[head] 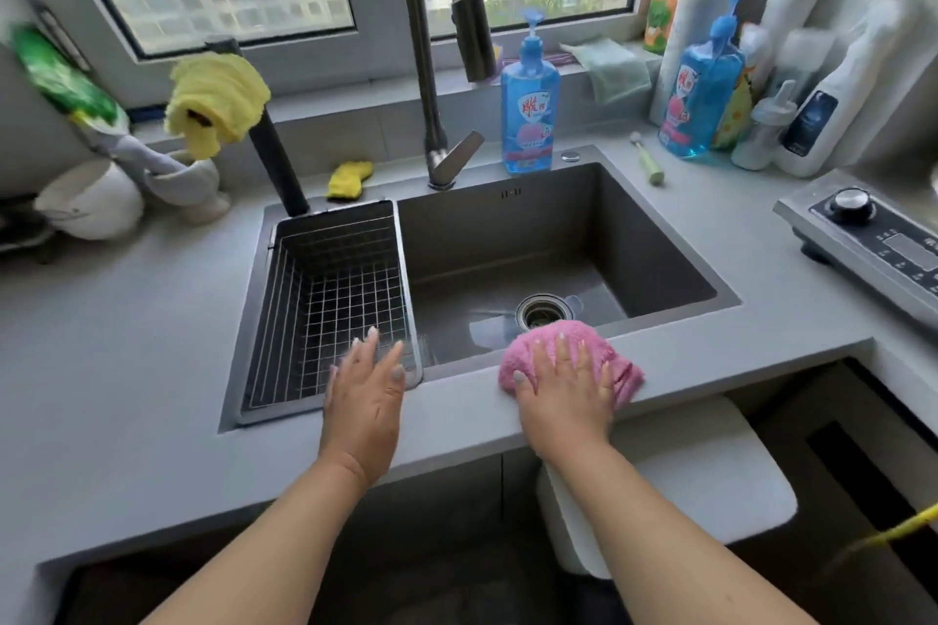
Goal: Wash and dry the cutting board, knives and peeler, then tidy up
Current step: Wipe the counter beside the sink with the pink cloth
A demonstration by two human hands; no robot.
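Observation:
My right hand (563, 383) lies flat with spread fingers on a pink cloth (616, 363), pressing it onto the front rim of the grey sink (660, 239). My left hand (366, 388) rests open with straight fingers on the counter edge, its fingertips over the near corner of the wire drain basket (325, 299), which holds nothing. Cutting board, knives and peeler are not in view. A little water stands around the sink's drain (539, 312).
A tall faucet (431, 66) rises behind the sink. Blue soap bottles (529, 102) and white bottles (832, 107) stand at the back right. An induction cooker (873, 239) sits at the right. A yellow cloth (215, 99) hangs at the left, with a yellow sponge (349, 179) nearby.

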